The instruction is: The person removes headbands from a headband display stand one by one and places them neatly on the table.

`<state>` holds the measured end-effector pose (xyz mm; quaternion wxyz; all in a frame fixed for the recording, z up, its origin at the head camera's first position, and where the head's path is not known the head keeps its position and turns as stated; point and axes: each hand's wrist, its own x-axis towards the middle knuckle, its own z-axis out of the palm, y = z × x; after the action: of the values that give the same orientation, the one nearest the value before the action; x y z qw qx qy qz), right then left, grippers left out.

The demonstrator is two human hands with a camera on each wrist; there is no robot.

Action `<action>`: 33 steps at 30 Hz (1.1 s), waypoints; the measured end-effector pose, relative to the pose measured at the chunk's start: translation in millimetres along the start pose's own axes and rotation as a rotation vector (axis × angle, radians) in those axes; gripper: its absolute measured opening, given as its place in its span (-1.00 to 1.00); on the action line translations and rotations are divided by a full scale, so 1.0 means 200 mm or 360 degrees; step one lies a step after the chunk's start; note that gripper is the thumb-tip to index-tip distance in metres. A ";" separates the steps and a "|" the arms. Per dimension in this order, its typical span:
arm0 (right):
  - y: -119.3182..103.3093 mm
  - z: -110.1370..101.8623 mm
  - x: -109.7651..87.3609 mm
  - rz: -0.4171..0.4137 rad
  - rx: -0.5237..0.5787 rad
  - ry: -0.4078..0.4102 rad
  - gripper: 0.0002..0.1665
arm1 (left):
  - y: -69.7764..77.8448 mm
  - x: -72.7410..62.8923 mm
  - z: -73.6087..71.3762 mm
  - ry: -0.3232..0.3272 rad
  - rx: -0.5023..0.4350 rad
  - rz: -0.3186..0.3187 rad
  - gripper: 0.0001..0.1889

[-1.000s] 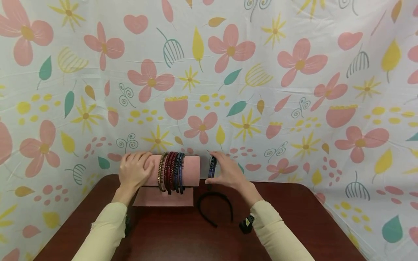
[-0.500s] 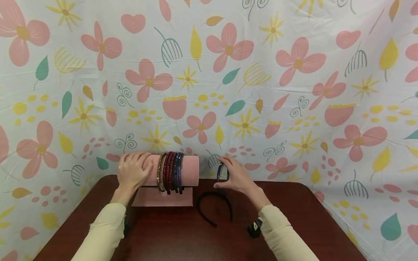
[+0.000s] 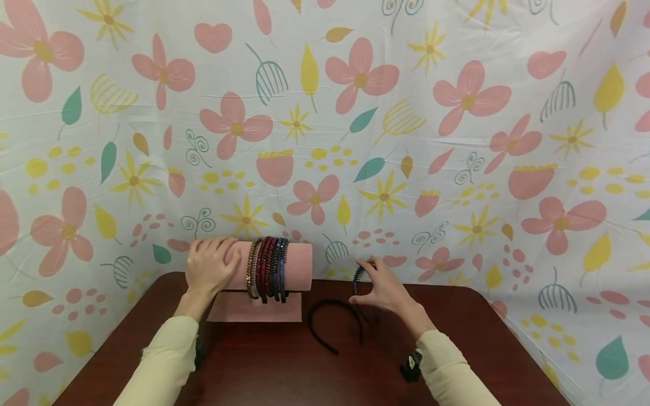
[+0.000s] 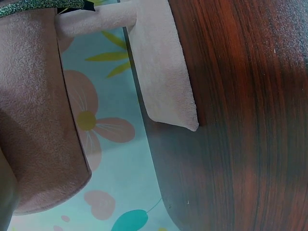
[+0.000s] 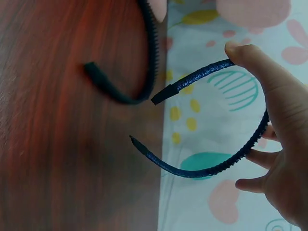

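My left hand (image 3: pixel 209 268) grips the left end of a pink fabric-covered headband stand (image 3: pixel 298 266), thumb on the near side and fingers over the top. Several glittery headbands (image 3: pixel 264 268), gold, red and blue, hang side by side around its roll. In the left wrist view the roll (image 4: pixel 33 110) and base (image 4: pixel 163 67) show, with only a sliver of the hand at the left edge. To the right of the stand, my right hand (image 3: pixel 390 292) holds a dark blue headband (image 5: pixel 192 172) between thumb and fingers, its toothed band toward the palm and its two ends pointing away.
A black headband (image 3: pixel 311 326) lies on the dark red-brown table (image 3: pixel 284 366), between the stand and my right hand. Behind the table hangs a white cloth (image 3: pixel 325 124) with flowers and leaves. A small black device (image 3: pixel 410 366) is at my right wrist.
My right hand has moved right and slightly lower with the blue headband, away from the stand's right end. My left hand and the headbands on the stand keep their places.
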<state>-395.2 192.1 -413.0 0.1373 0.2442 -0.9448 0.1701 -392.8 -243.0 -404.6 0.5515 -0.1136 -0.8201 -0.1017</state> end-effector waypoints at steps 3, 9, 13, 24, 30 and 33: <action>0.03 0.01 -0.01 0.0017 -0.0034 -0.0021 0.22 | 0.00 0.00 0.00 0.0002 0.0007 0.0002 -0.52; 0.07 0.05 -0.05 0.0070 -0.0062 -0.0052 0.19 | 0.00 0.00 0.00 -0.0001 0.0010 0.0002 -0.52; 0.09 0.07 -0.07 0.0115 -0.0072 -0.0087 0.16 | 0.00 0.01 0.00 0.0013 0.0006 0.0005 -0.52; 0.17 0.15 -0.09 0.0175 -0.0057 -0.0134 0.12 | -0.01 0.00 0.00 0.0015 0.0012 0.0014 -0.54; 0.21 0.21 -0.10 0.0241 -0.0090 -0.0160 0.09 | 0.00 0.00 0.00 0.0004 0.0022 0.0008 -0.53; 0.22 0.22 -0.11 0.0306 -0.0084 -0.0195 0.08 | 0.00 0.01 -0.01 0.0005 0.0017 0.0010 -0.53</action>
<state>-407.1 219.0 -471.5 0.0687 0.1587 -0.9746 0.1424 -392.3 -243.1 -403.0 0.5535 -0.1130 -0.8195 -0.0960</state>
